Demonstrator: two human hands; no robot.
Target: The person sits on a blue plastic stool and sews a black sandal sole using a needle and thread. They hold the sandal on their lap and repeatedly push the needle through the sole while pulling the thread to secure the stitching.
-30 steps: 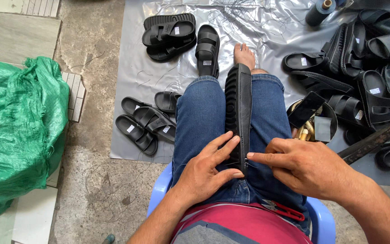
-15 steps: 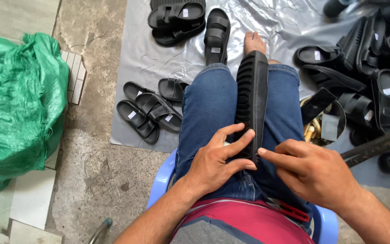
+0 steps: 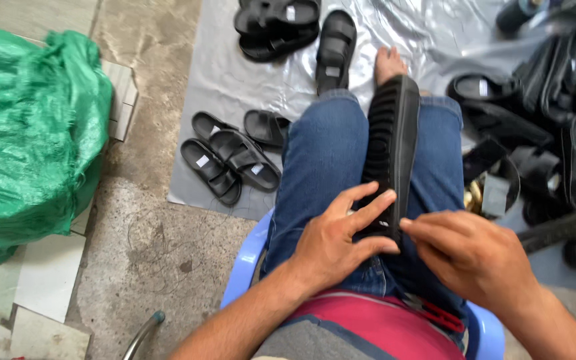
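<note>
- Black sandal (image 3: 389,153) lies sole-up along my lap, between knees.
- L hand (image 3: 337,244) grip wraps sandal's near left edge.
- R hand (image 3: 473,257) grip pinches its near right edge.
- Bare concrete floor (image 3: 143,240) left of sandal.

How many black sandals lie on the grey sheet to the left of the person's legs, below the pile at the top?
3: two sandals side by side near the sheet edge, and a third beside the knee, partly hidden by the jeans.
</note>
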